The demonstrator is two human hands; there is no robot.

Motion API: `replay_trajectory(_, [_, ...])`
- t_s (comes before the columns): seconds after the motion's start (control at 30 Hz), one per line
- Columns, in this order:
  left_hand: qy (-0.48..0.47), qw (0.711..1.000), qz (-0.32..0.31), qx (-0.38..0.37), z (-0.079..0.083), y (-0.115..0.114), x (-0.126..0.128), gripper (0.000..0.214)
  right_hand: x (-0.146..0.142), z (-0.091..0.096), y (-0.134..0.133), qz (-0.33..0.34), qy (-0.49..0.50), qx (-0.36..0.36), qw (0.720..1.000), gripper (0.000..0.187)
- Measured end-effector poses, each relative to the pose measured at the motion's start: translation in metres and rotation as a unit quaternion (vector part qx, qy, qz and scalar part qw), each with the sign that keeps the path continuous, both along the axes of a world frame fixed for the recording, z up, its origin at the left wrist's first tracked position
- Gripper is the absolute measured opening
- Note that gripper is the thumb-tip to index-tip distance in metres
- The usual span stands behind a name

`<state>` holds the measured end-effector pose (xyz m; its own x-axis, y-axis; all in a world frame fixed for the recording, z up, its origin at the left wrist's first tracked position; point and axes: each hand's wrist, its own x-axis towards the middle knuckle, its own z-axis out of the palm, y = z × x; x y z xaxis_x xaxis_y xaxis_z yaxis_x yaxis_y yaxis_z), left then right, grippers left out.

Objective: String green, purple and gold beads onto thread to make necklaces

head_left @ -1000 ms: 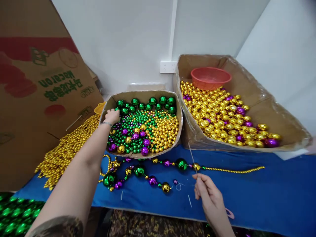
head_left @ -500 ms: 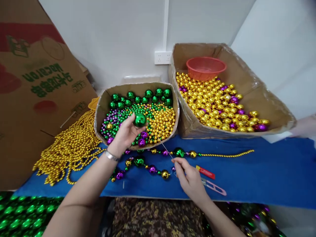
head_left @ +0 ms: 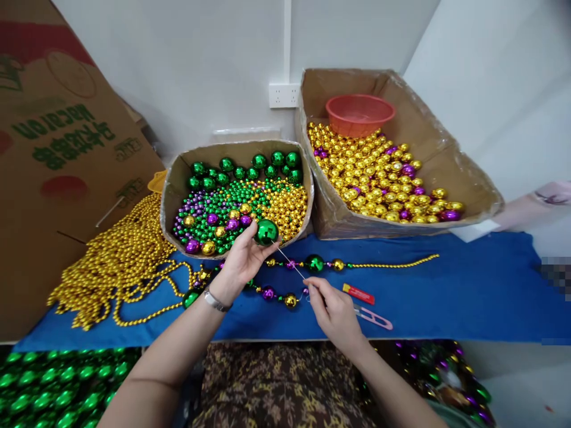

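A large shiny green bead (head_left: 266, 232) is held between the thumb and fingers of my left hand (head_left: 247, 255), over the front rim of the smaller bead box (head_left: 167, 205). My right hand (head_left: 332, 312) pinches a thin needle (head_left: 291, 263), whose far tip reaches the underside of that bead; whether it is in the hole I cannot tell. Thread trails from my right fingers toward a strand of purple, gold and green beads (head_left: 268, 293) on the blue cloth. Behind it lies a second strand (head_left: 314, 263) ending in a small gold chain of beads.
A larger box (head_left: 332, 214) of gold and purple beads, with a red basin (head_left: 360, 113) inside, stands at back right. Gold bead strings (head_left: 111, 261) are heaped at left. A red-and-yellow lighter (head_left: 359, 293) and pink-handled snips (head_left: 377, 319) lie right of my right hand.
My left hand has brought the green bead down and right, from above the box's beads to the needle tip. My right hand keeps its pinch on the needle. The whole view has shifted slightly.
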<state>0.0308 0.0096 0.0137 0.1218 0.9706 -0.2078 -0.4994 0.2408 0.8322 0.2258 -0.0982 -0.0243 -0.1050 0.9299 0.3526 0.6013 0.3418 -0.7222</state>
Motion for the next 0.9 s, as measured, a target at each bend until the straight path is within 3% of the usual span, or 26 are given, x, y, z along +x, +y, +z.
replay_trajectory(0.33, [0.053, 0.991, 0.015, 0.124, -0.014, -0.032, 0.021, 0.041, -0.002, -0.007, 0.002, -0.016, -0.006, -0.002, 1.0, 0.024])
replay_trajectory(0.53, [0.039, 0.995, -0.023, 0.093, -0.024, -0.044, 0.027, 0.039, -0.001, -0.009, -0.003, -0.007, 0.011, -0.025, 1.0, 0.022])
replay_trajectory(0.73, [0.111, 0.976, -0.076, 0.171, -0.033, -0.05, 0.028, 0.041, 0.001, -0.016, -0.004, -0.025, 0.003, -0.023, 0.999, 0.022])
replay_trajectory(0.83, [0.201, 0.953, -0.057, 0.22, -0.024, -0.035, 0.014, 0.031, 0.007, -0.015, -0.006, -0.049, 0.005, -0.025, 0.998, 0.021])
replay_trajectory(0.9, [0.338, 0.898, -0.006, 0.28, -0.015, -0.017, 0.002, 0.025, 0.011, -0.014, -0.007, -0.057, 0.01, -0.03, 0.998, 0.021])
